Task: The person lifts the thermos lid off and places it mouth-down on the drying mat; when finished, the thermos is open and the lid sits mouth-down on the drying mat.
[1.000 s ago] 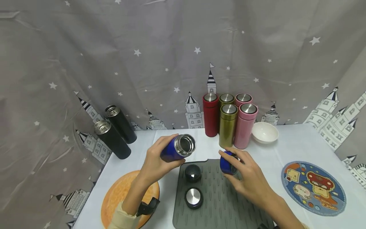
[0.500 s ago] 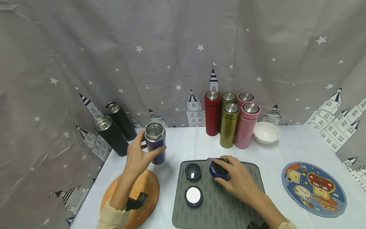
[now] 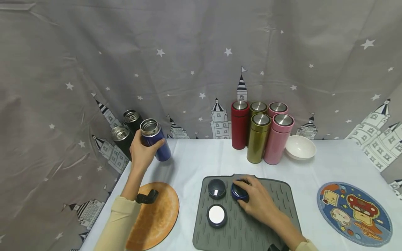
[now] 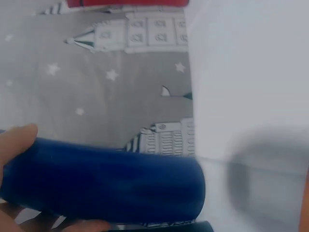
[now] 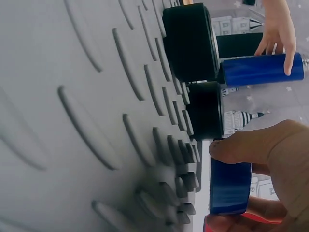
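My left hand point(image 3: 143, 148) grips a blue thermos flask point(image 3: 161, 148) near its uncovered steel mouth. The flask leans slightly, its base appearing a little above the white table, close to two open black flasks point(image 3: 123, 140) at the back left. My right hand point(image 3: 259, 200) pinches a blue flask lid point(image 5: 231, 186) by its side between thumb and fingers, low over the grey ridged mat point(image 3: 245, 233). Whether this lid touches the mat I cannot tell. Left of it on the mat lie a dark lid point(image 3: 216, 188) and another with a bright silver disc point(image 3: 216, 214).
A red flask point(image 3: 240, 127), olive flasks point(image 3: 258, 143) and pink flasks point(image 3: 277, 144), all lidded, stand grouped at the back. Beside them sits a white bowl point(image 3: 300, 148). An orange round mat point(image 3: 160, 216) lies front left, a blue cartoon mat point(image 3: 355, 212) at right.
My left hand has carried the blue flask left and back, from tilted to more upright, towards the black flasks. My right hand has lowered the blue lid to the mat, near the dark lid.
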A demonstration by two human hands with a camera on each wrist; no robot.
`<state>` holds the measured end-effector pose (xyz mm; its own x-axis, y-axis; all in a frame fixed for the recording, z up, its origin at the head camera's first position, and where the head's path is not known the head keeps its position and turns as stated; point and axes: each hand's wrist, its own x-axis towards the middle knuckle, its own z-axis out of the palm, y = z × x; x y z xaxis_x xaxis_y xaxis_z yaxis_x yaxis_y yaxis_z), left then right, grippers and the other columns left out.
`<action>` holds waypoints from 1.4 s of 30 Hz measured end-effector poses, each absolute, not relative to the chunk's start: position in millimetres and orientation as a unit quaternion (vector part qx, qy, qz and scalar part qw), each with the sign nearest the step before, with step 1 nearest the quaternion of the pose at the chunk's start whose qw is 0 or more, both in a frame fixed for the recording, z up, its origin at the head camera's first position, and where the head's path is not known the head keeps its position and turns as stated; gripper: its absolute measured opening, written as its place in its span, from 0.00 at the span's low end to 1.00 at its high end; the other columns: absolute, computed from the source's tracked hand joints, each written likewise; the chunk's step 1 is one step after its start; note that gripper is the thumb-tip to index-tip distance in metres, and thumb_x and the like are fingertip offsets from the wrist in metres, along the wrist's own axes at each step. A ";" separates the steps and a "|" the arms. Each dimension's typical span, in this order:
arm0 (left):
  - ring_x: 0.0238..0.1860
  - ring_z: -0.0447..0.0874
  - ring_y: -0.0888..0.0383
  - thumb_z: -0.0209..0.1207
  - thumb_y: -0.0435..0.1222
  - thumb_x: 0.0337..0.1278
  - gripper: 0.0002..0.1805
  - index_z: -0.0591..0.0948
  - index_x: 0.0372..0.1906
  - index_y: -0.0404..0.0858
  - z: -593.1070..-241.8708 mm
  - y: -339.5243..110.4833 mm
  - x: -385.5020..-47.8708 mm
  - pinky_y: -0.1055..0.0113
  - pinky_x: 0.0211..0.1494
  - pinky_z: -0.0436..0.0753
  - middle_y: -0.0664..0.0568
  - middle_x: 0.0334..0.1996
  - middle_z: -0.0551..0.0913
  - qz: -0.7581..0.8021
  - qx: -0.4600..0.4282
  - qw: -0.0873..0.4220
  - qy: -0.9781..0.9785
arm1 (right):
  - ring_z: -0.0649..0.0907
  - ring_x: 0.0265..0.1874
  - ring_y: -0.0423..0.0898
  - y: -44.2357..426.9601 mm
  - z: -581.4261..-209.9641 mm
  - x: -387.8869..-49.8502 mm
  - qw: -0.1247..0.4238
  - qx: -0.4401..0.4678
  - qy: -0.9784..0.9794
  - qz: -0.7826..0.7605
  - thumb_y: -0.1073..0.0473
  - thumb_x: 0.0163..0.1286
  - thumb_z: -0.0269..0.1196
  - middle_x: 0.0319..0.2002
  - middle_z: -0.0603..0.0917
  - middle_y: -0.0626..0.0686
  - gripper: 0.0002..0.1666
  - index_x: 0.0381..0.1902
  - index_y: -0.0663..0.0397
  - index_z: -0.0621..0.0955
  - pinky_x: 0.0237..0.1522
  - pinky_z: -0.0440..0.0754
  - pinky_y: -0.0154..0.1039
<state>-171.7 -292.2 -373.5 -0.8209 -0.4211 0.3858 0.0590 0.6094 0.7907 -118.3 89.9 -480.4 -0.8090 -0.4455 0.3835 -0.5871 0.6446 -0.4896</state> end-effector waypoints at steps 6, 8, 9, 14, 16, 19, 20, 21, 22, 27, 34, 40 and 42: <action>0.63 0.74 0.43 0.75 0.42 0.49 0.41 0.70 0.69 0.39 -386.3 -299.8 -209.0 0.46 0.65 0.71 0.43 0.62 0.77 -0.428 0.130 0.300 -0.843 | 0.77 0.57 0.56 87.7 -488.8 -120.5 0.095 0.270 -0.914 0.287 0.64 0.48 0.79 0.57 0.78 0.58 0.35 0.58 0.52 0.84 0.55 0.77 0.56; 0.64 0.73 0.44 0.75 0.42 0.50 0.42 0.69 0.70 0.39 -390.5 -303.6 -217.7 0.47 0.66 0.70 0.43 0.62 0.76 -0.436 0.146 0.302 -0.835 | 0.77 0.58 0.56 87.3 -490.2 -121.8 0.086 0.265 -0.916 0.288 0.64 0.49 0.79 0.58 0.78 0.58 0.35 0.58 0.50 0.83 0.56 0.77 0.56; 0.65 0.73 0.44 0.75 0.42 0.49 0.42 0.69 0.70 0.39 -392.1 -305.2 -221.3 0.47 0.66 0.70 0.42 0.62 0.76 -0.438 0.152 0.304 -0.832 | 0.77 0.58 0.56 87.2 -490.5 -122.4 0.082 0.264 -0.917 0.289 0.64 0.49 0.78 0.58 0.78 0.58 0.35 0.59 0.50 0.83 0.56 0.77 0.56; 0.66 0.70 0.46 0.75 0.41 0.49 0.42 0.69 0.70 0.39 -400.2 -309.8 -236.4 0.49 0.69 0.67 0.43 0.63 0.76 -0.449 0.179 0.304 -0.821 | 0.76 0.59 0.55 85.2 -490.6 -126.7 0.072 0.269 -0.913 0.297 0.64 0.51 0.78 0.59 0.78 0.58 0.36 0.60 0.49 0.83 0.59 0.75 0.55; 0.66 0.70 0.46 0.75 0.42 0.49 0.42 0.69 0.70 0.39 -403.2 -311.6 -242.3 0.50 0.69 0.66 0.43 0.63 0.76 -0.451 0.190 0.305 -0.817 | 0.76 0.59 0.55 83.7 -491.3 -127.7 0.071 0.274 -0.912 0.297 0.64 0.51 0.78 0.59 0.78 0.58 0.35 0.60 0.50 0.83 0.59 0.75 0.55; 0.66 0.69 0.45 0.75 0.41 0.49 0.43 0.69 0.70 0.39 -406.0 -314.9 -250.7 0.50 0.70 0.64 0.42 0.63 0.76 -0.452 0.199 0.304 -0.815 | 0.76 0.59 0.55 81.9 -493.2 -127.8 0.076 0.277 -0.911 0.295 0.63 0.50 0.78 0.59 0.78 0.58 0.35 0.59 0.50 0.83 0.58 0.76 0.55; 0.67 0.68 0.44 0.75 0.42 0.49 0.43 0.68 0.70 0.38 -406.4 -316.1 -253.1 0.50 0.71 0.63 0.42 0.63 0.76 -0.450 0.204 0.300 -0.816 | 0.77 0.59 0.55 81.7 -493.8 -127.9 0.078 0.278 -0.911 0.295 0.63 0.50 0.79 0.58 0.78 0.59 0.35 0.59 0.51 0.83 0.58 0.76 0.55; 0.67 0.67 0.43 0.75 0.42 0.49 0.44 0.68 0.71 0.38 -407.0 -317.5 -255.2 0.50 0.71 0.63 0.42 0.64 0.75 -0.450 0.207 0.297 -0.817 | 0.77 0.58 0.55 81.5 -494.3 -128.0 0.081 0.279 -0.910 0.296 0.63 0.50 0.79 0.58 0.78 0.59 0.35 0.59 0.51 0.83 0.58 0.76 0.55; 0.67 0.66 0.43 0.74 0.43 0.49 0.44 0.68 0.71 0.38 -407.3 -318.5 -256.8 0.49 0.71 0.62 0.42 0.64 0.75 -0.450 0.211 0.291 -0.818 | 0.77 0.58 0.56 81.4 -494.8 -128.2 0.083 0.280 -0.909 0.296 0.63 0.50 0.79 0.58 0.78 0.59 0.35 0.59 0.51 0.83 0.58 0.76 0.55; 0.68 0.65 0.43 0.73 0.45 0.51 0.44 0.66 0.71 0.38 -410.8 -324.1 -264.3 0.49 0.71 0.62 0.42 0.65 0.74 -0.450 0.226 0.275 -0.819 | 0.77 0.59 0.57 80.7 -495.4 -130.5 0.085 0.282 -0.907 0.301 0.63 0.50 0.79 0.59 0.78 0.59 0.35 0.59 0.51 0.83 0.58 0.76 0.56; 0.67 0.66 0.42 0.72 0.46 0.52 0.44 0.66 0.70 0.36 -411.2 -327.6 -268.6 0.49 0.71 0.63 0.40 0.65 0.73 -0.453 0.238 0.266 -0.817 | 0.78 0.58 0.56 79.2 -493.2 -133.1 0.084 0.280 -0.906 0.305 0.64 0.49 0.79 0.58 0.79 0.59 0.35 0.58 0.50 0.83 0.57 0.76 0.56; 0.66 0.66 0.42 0.73 0.43 0.51 0.42 0.67 0.69 0.35 -414.0 -326.8 -267.9 0.50 0.70 0.63 0.40 0.64 0.75 -0.450 0.241 0.271 -0.816 | 0.77 0.59 0.57 79.5 -494.5 -133.7 0.077 0.272 -0.908 0.309 0.63 0.49 0.79 0.59 0.79 0.59 0.34 0.57 0.51 0.84 0.58 0.76 0.56; 0.66 0.67 0.42 0.73 0.43 0.50 0.42 0.68 0.69 0.35 -415.0 -326.7 -267.5 0.52 0.70 0.64 0.40 0.63 0.76 -0.450 0.241 0.276 -0.814 | 0.77 0.59 0.57 79.7 -494.6 -133.7 0.077 0.270 -0.909 0.308 0.63 0.49 0.79 0.59 0.79 0.60 0.34 0.57 0.51 0.84 0.58 0.76 0.56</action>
